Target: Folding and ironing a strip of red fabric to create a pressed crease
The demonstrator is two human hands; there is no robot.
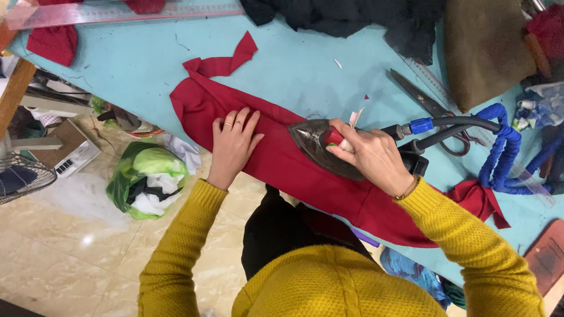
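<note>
A long strip of red fabric (282,161) lies across the light blue table (294,70). My left hand (234,144) rests flat on the fabric with fingers spread, pinning it down. My right hand (367,155) grips the handle of a dark steam iron (314,144), whose sole sits on the fabric just right of my left hand, tip pointing toward it. A blue-wrapped hose and black cable (499,147) run from the iron's back end to the right.
Large scissors (432,108) lie right of the iron. Black cloth (352,20), brown cloth (484,50) and a clear ruler (117,13) sit along the far edge. A green bag of scraps (147,179) and a fan (20,176) stand on the tiled floor.
</note>
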